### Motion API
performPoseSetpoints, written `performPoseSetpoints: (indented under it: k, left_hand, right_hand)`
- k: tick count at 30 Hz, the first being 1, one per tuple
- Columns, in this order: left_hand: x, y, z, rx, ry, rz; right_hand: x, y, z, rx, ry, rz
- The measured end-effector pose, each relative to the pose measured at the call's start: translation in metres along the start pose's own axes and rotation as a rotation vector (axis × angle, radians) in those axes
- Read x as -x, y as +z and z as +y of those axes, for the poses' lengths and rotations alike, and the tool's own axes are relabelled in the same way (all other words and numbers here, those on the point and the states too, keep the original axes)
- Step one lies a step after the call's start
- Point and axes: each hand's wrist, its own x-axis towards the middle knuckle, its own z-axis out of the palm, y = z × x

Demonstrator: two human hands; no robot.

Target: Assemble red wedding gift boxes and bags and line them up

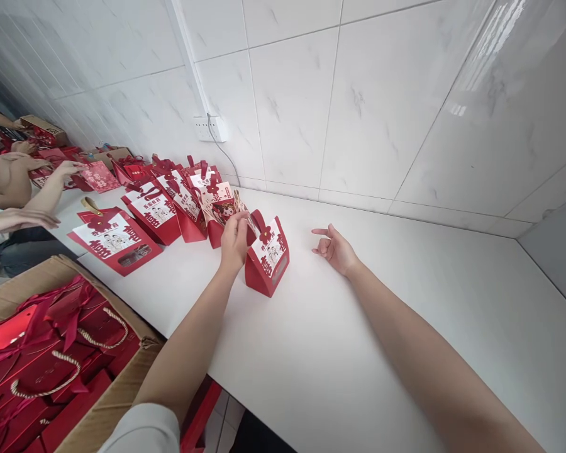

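Observation:
A red gift box with a white printed card and a red flower tag stands upright on the white table. Beside its left side is my left hand, fingers bent and pressed together. Whatever lies between those fingertips is hidden; a twisted cord handle shows just behind them. To the right of the box, my right hand hovers over the table with its index finger stretched out and the others loosely curled, holding nothing. Close to my left hand stands another gift box with a cartoon figure on its front.
More red gift boxes stand in a row at the left, one lying back. A cardboard carton of red boxes is at lower left. Co-workers' hands reach in from the left. A socket with a cable is on the tiled wall.

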Motion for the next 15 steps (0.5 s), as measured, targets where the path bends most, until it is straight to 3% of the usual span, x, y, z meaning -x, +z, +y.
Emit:
performPoseSetpoints:
  k: [2,4,6,10,15]
  left_hand:
    - [-0.006,-0.012,0.018,0.025,-0.065,-0.069]
    - [-0.009,-0.024,0.042,-0.038,-0.092,-0.253]
    - [-0.011,-0.03,0.068,-0.251,-0.074,-0.449]
    - [-0.015,-0.029,0.11,-0.73,0.046,-0.625]
    - [-0.026,-0.044,0.14,-0.797,0.236,-0.865]
  right_hand:
    - [-0.002,0.0,0.001,-0.031,0.011,0.005]
    - [-0.004,-0.001,0.003,-0.056,0.015,0.01]
    - [-0.006,-0.002,0.004,-0.072,0.026,0.005]
    - [-0.006,-0.003,0.006,-0.081,0.037,0.008]
    - [-0.005,-0.004,0.008,-0.074,0.03,0.029]
